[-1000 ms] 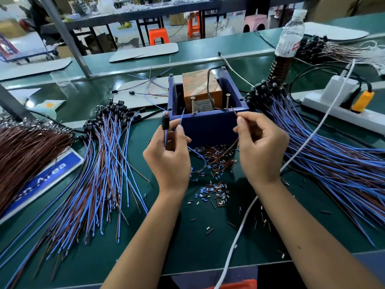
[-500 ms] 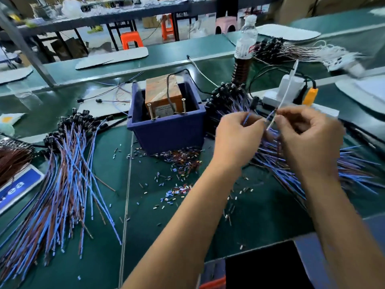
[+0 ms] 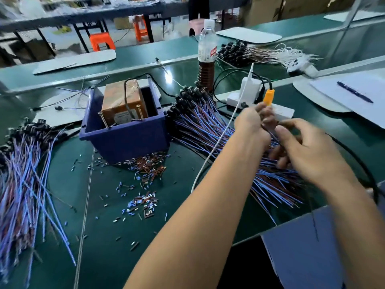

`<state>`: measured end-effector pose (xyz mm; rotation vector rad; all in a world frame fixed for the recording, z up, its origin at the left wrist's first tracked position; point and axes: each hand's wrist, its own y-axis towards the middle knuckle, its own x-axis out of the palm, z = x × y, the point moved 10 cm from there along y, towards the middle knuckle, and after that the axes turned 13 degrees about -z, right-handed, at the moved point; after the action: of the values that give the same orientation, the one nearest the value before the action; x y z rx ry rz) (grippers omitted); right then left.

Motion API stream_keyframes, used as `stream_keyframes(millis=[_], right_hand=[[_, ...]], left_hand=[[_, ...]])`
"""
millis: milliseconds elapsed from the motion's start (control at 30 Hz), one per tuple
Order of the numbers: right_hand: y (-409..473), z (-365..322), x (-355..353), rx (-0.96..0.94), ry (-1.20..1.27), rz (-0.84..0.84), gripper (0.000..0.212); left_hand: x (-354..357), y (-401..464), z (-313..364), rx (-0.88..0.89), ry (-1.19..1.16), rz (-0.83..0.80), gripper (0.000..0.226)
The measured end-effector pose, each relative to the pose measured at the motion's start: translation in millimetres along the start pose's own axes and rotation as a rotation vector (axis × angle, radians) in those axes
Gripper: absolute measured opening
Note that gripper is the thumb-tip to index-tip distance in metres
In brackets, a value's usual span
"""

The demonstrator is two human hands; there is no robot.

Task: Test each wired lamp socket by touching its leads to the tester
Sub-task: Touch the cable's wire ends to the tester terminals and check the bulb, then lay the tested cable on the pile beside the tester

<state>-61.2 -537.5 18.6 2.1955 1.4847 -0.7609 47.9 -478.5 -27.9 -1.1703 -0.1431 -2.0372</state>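
The head camera looks down on a green desk (image 3: 129, 243). At the far left lies a spread pile of wired lamp sockets (image 3: 27, 176), black sockets at the far end and blue and brown leads fanning toward the viewer. Right of it, at the centre, stands the tester (image 3: 125, 130): a dark blue plastic bin holding a taped brown transformer block, with two upright metal pins at its front edge. Short cut bits of blue and brown insulation (image 3: 143, 184) are scattered on the desk just in front of the bin. Right of the bin lies a second, thicker pile of sockets (image 3: 200, 126), its leads running toward the lower right, with a thin white cable (image 3: 218, 140) crossing over it. Behind this pile stands a plastic bottle (image 3: 206, 57) partly filled with dark liquid, and beside that a white power strip (image 3: 279, 111) with a white adapter and an orange plug. Both arms reach over the second pile. The left hand (image 3: 252, 126) has its fingers curled, the fingertips raised near the orange plug and seemingly pinching thin leads, though blur hides exactly what it grips. The right hand (image 3: 308, 151), just beside it, is half open; its thumb and forefinger pinch a thin dark lead while the other fingers curl loosely down onto the pile. At the far right, a pen (image 3: 354, 91) lies on white paper.
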Motion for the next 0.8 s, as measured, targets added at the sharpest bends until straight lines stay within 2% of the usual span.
stream_keyframes(millis=[100,233,300,433,500,567,700,800], right_hand=[[1,-15,-9,-0.065,-0.154,0.043,0.024],[3,-26,-21,-0.061,-0.255,0.035,0.02],[9,-25,-20,-0.057,-0.274,0.002,0.021],[23,-30,-5,-0.084,-0.317,0.077,0.015],[29,-34,15,-0.107,-0.4,0.096,0.011],[34,-33,34,-0.106,-0.444,0.085,0.012],[41,-27,43,-0.068,-0.384,0.084,0.011],[37,-37,43,-0.087,-0.359,0.119,0.008]], left_hand=[[-10,6,23,0.019,-0.058,0.039,0.03],[-35,-3,63,0.109,0.224,0.147,0.032],[-51,-12,97,0.22,0.526,0.279,0.037],[-52,-43,160,0.444,1.417,0.646,0.04],[-49,-54,171,0.496,1.633,0.751,0.042],[-51,-56,173,0.48,1.725,0.767,0.046],[-58,-64,164,0.416,1.757,0.723,0.057],[-60,-79,153,0.439,1.699,0.594,0.051]])
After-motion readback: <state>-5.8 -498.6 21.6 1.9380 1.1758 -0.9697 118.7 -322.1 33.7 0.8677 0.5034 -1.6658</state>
